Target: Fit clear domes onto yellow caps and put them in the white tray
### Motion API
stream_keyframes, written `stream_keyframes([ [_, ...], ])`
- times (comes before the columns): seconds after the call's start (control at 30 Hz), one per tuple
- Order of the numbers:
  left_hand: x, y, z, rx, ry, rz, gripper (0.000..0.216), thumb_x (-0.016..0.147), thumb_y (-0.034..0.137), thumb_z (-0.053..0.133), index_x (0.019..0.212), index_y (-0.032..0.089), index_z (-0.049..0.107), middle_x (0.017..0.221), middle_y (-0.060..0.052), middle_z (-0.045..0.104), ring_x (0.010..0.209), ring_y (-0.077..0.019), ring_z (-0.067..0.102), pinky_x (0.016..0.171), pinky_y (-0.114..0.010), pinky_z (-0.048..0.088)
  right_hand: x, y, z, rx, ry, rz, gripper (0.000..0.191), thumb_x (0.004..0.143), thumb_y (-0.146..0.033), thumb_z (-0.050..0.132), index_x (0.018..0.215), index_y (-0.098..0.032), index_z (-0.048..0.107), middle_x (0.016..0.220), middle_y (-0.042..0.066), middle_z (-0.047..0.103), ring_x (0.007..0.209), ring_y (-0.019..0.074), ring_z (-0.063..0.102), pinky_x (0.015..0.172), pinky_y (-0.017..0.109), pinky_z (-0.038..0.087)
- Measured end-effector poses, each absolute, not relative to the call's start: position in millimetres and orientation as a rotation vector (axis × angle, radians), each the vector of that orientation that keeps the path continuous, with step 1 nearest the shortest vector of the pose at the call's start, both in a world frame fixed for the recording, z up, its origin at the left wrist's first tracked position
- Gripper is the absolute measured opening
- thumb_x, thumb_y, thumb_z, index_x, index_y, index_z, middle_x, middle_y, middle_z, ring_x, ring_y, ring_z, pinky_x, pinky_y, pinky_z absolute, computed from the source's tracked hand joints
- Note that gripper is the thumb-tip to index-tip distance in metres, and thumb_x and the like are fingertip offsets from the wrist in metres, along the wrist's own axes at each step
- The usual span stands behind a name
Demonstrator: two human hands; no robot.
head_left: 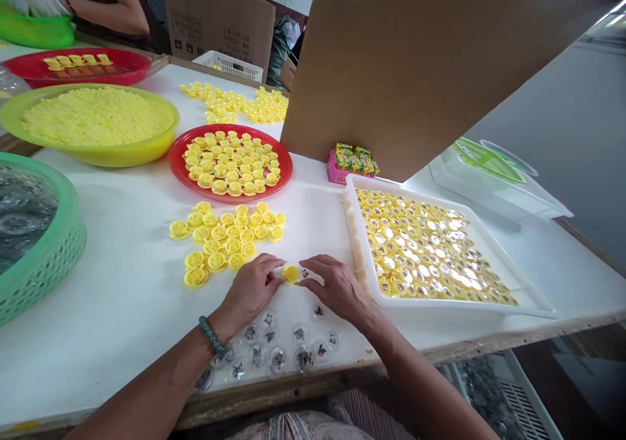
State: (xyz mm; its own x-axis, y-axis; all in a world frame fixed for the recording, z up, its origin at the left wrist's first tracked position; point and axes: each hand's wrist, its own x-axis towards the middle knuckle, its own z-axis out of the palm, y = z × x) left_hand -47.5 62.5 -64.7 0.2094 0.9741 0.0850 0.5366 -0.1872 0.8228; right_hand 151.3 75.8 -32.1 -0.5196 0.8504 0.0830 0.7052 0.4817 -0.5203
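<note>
My left hand (252,289) and my right hand (337,288) meet over a small yellow cup (290,274) on the white table, fingertips of both pinched on it. Just left lies a cluster of loose yellow cups (225,238). Several clear round lids (281,352) with dark figures inside lie under my wrists by the near table edge. A white tray (533,306) packed with finished capped yellow pieces sits right of my right hand.
A red plate (178,166) of yellow cups stands behind the cluster, a yellow-green basin (122,155) of pale pellets at left, a green basket (49,257) nearer. A brown cardboard sheet (415,55) leans at the back right. Another person's arm (112,10) is at top left.
</note>
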Motion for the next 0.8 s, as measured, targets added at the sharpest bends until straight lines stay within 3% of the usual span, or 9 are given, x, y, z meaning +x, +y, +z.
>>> stream_keyframes([
  [0.17,-43.5,65.5,-69.6,1.865,1.354,0.801,0.019,0.080,0.021,0.052,0.091,0.020,0.068,0.090,-0.005,0.067,0.081,-0.0186,0.060,0.077,-0.029,0.046,137.6,79.8,-36.5,-1.280,-2.484,0.599,0.022,0.081,-0.019,0.062,0.103,-0.020,0.064,0.092,0.007,0.066,0.087,0.0185,0.060,0.076,0.028,0.045],
  [0.53,-42.0,71.3,-77.4,1.779,1.307,0.859,0.020,0.080,0.018,0.051,0.086,0.021,0.070,0.087,-0.004,0.070,0.079,-0.0173,0.062,0.075,-0.028,0.046,136.0,88.0,-40.8,-1.181,-2.545,0.622,0.016,0.081,-0.013,0.060,0.092,-0.022,0.067,0.085,0.005,0.066,0.081,0.0168,0.061,0.072,0.025,0.044],
  [0.8,-39.6,72.4,-73.3,1.709,1.358,0.833,0.020,0.077,0.020,0.052,0.083,0.021,0.071,0.086,-0.004,0.070,0.078,-0.0185,0.062,0.075,-0.029,0.047,125.8,94.7,-34.8,-1.169,-2.838,0.396,0.010,0.079,-0.009,0.059,0.075,-0.016,0.066,0.071,0.006,0.062,0.068,0.0167,0.057,0.060,0.025,0.038],
])
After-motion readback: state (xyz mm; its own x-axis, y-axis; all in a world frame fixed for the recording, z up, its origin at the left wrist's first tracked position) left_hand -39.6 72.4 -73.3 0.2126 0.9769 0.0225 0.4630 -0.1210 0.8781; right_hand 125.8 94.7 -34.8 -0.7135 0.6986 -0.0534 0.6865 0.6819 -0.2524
